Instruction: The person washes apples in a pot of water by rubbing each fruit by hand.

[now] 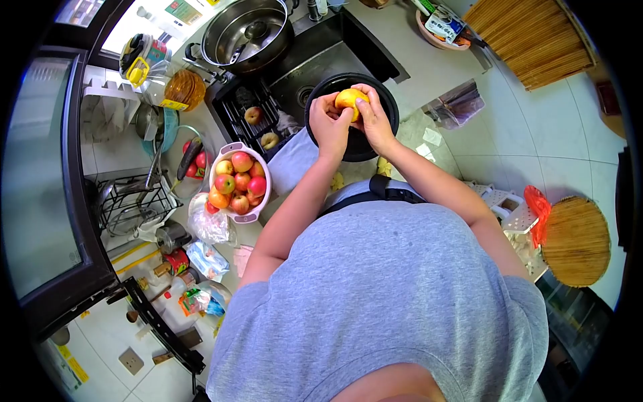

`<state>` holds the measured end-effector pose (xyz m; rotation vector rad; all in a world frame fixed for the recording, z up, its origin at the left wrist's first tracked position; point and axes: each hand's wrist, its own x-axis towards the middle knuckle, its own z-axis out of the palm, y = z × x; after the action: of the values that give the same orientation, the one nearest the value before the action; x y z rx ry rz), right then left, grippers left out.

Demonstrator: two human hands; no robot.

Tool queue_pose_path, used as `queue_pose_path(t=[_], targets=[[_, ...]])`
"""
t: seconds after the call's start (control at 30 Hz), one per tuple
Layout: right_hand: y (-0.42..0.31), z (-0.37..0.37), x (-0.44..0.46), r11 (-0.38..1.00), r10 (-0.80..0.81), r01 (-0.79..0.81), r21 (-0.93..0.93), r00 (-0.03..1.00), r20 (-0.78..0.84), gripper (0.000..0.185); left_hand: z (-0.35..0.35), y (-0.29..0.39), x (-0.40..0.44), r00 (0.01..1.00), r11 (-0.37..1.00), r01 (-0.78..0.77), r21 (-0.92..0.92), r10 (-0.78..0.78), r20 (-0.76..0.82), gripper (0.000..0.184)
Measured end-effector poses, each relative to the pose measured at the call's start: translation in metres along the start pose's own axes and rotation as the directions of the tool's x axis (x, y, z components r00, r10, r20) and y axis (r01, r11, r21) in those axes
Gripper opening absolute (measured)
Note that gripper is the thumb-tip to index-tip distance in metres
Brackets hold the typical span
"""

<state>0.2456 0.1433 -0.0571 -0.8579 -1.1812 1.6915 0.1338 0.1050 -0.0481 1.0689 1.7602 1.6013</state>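
Observation:
Both my hands hold a round yellow-orange fruit point(349, 100) above a black round tub point(362, 147); its exact kind is hard to tell. My left hand point(328, 127) grips it from the left, fingers curled against it. On the other side, my right hand point(376, 122) wraps its fingers round the top and right of the fruit. Whether either hand also has a small tool is hidden. To the left stands a pale pink basket point(249, 218) full of red and yellow apples point(225, 183).
A dark sink point(321, 63) lies ahead, with a large lidded pot point(231, 50) at its left. Two pale round fruits point(253, 115) rest on the sink rack. An oil bottle point(182, 90) stands farther left. Yellow scraps point(384, 167) lie near my feet.

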Motion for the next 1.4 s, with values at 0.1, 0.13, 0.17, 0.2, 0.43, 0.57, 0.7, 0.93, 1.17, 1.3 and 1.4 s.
queue_pose_path(t=[0.1,0.13,0.17,0.2,0.43,0.57,0.7,0.93,1.17,1.3,1.4], targets=[[0.0,0.001,-0.001,0.998,0.057,-0.058,0.038,0.998,0.009,0.037,-0.001,-0.004,0.0,0.999,0.999,0.034,-0.011,-0.034,0.006,0.028],[0.001,0.001,-0.001,0.996,0.069,-0.07,0.054,0.998,0.011,0.037,-0.002,-0.004,0.0,0.999,0.999,0.039,-0.014,-0.039,0.01,0.029],[0.002,0.001,-0.001,0.994,0.081,-0.082,0.07,0.997,0.013,0.037,-0.002,-0.005,0.001,0.999,0.999,0.043,-0.017,-0.043,0.014,0.029],[0.001,0.001,-0.001,0.994,0.08,-0.081,0.07,0.997,0.015,0.037,-0.002,-0.003,0.0,0.999,0.999,0.043,-0.018,-0.042,0.013,0.029],[-0.004,0.002,0.0,0.932,0.21,-0.194,0.307,0.977,-0.019,0.042,-0.016,0.017,-0.003,0.997,0.981,-0.074,0.179,0.076,-0.007,0.016],[-0.008,0.005,-0.001,0.925,0.267,-0.256,0.282,0.964,-0.001,0.048,-0.016,0.019,-0.006,0.98,0.965,-0.191,0.183,0.198,-0.022,0.009],[-0.01,0.006,0.0,0.941,0.23,-0.224,0.252,0.973,0.006,0.049,-0.016,0.018,-0.006,0.98,0.959,-0.175,0.224,0.193,-0.057,0.011],[-0.014,0.002,0.003,0.994,-0.091,0.095,-0.056,0.993,0.07,0.05,-0.023,0.016,-0.001,0.985,0.985,0.169,0.024,-0.168,-0.041,0.015],[-0.016,-0.002,0.008,0.975,-0.141,0.163,-0.151,0.98,0.143,0.054,-0.023,-0.009,0.007,0.897,0.78,0.43,-0.455,-0.424,0.121,0.015],[-0.029,-0.001,0.003,1.0,0.001,0.001,-0.021,0.992,0.124,0.058,-0.028,-0.006,0.012,0.847,0.679,0.512,-0.526,-0.502,0.175,0.01],[-0.029,-0.005,0.003,0.998,0.06,-0.062,0.021,0.993,0.104,0.06,-0.034,-0.005,0.015,0.815,0.618,0.562,-0.549,-0.526,0.241,0.008]])
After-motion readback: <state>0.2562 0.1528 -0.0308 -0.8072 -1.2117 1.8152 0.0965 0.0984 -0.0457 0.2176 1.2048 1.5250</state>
